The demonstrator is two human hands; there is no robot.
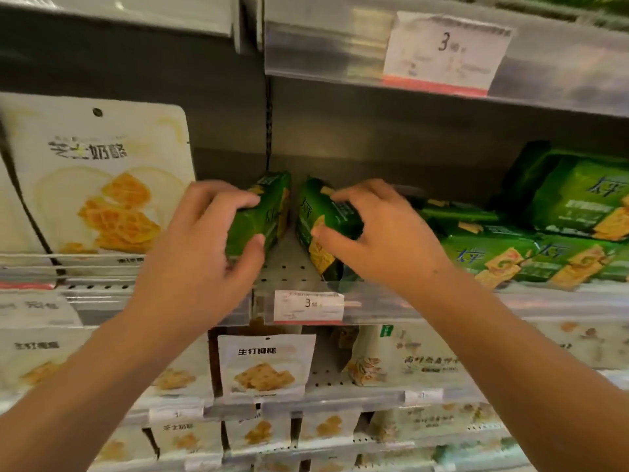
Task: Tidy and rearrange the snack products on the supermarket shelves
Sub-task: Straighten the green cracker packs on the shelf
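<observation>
On the middle shelf (292, 267), near the centre of the view, the person's left hand (200, 253) grasps a green cracker pack (263, 212), fingers curled over its top and thumb pressed against its lower edge; the pack stands on end, tilted slightly toward one o'clock. Just beside it, at three o'clock, the right hand (384, 233) grasps a second green pack (318, 226), fingers over the top and thumb on its near face; this one leans toward eleven o'clock, so the two packs sit apart at the base with a narrow gap between them. Further toward three o'clock, a pile of matching green packs (531, 247) lies flat on the same shelf, with another standing pack (578, 199) behind. At nine o'clock a large white snack pouch (102, 178) with Chinese lettering stands upright. A price tag (308, 306) marked 3 sits on the shelf rail at six o'clock from the hands. A larger blurred price tag (446, 52) hangs on the upper shelf at one o'clock. White pouches (263, 366) fill the lower shelves.
</observation>
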